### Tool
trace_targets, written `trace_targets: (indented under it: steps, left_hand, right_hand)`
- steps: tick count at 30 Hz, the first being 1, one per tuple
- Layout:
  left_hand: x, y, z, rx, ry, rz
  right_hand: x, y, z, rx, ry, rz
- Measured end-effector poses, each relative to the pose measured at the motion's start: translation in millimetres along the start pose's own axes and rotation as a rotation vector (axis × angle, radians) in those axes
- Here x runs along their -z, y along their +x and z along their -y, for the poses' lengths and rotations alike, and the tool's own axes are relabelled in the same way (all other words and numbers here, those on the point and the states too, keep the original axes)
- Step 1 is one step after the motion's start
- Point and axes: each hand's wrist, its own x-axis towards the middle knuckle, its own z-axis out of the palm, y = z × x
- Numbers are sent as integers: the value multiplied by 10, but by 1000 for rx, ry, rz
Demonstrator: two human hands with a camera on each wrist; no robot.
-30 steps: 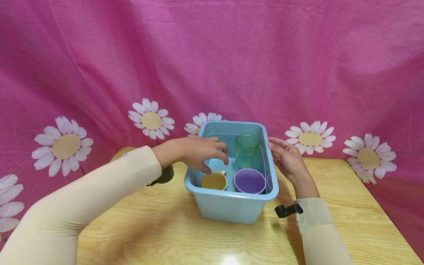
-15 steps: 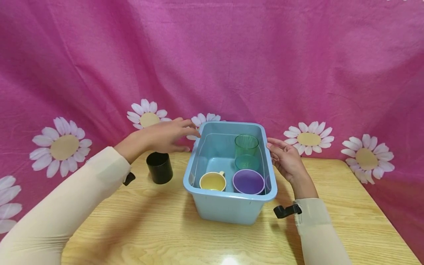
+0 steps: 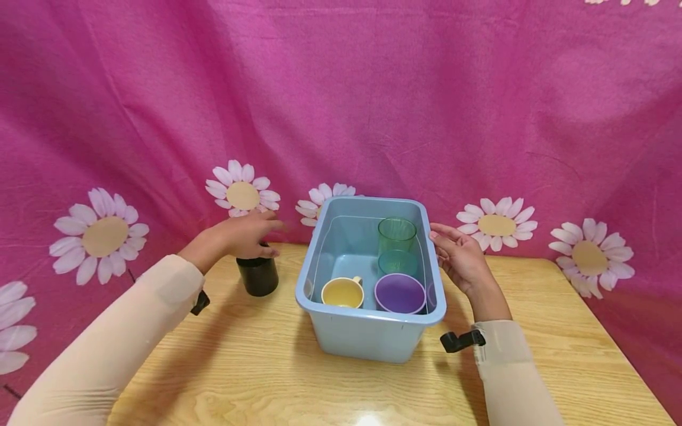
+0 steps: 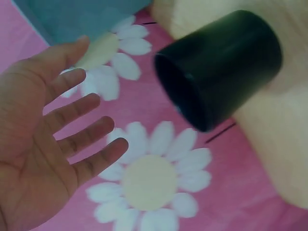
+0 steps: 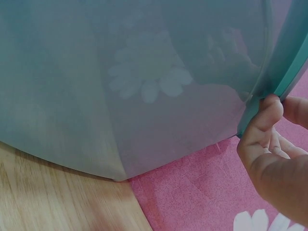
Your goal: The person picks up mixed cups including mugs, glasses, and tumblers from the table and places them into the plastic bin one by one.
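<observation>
A black cup stands upright on the table, left of a light blue plastic tub. My left hand hovers over the cup with fingers spread, overlapping its rim in the head view. From the left wrist, a gap shows between that hand and the cup. At the tub's right side, my right hand pinches the rim between thumb and fingers, closer in the right wrist view. Inside the tub sit a yellow cup with a handle, a purple cup and a green clear tumbler.
The wooden table carries the tub and the black cup. Behind it hangs a pink cloth printed with white daisies, close to the table's back edge. The tub's side walls rise above the cups in it.
My left hand has come out from above the yellow cup in the tub and moved left, over the black cup. The right hand stays at the tub's rim.
</observation>
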Motion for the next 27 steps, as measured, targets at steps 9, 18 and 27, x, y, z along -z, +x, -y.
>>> trace_targets:
  steps: [9, 18, 27]
  left_hand:
    - [-319, -33, 162, 158, -89, 60]
    - [-459, -33, 269, 204, -66, 85]
    - [-566, -58, 368, 178, -109, 7]
  right_hand:
    - [14, 22, -22, 1, -9, 2]
    - [11, 26, -13, 6, 1, 8]
    - [7, 15, -5, 15, 5, 10]
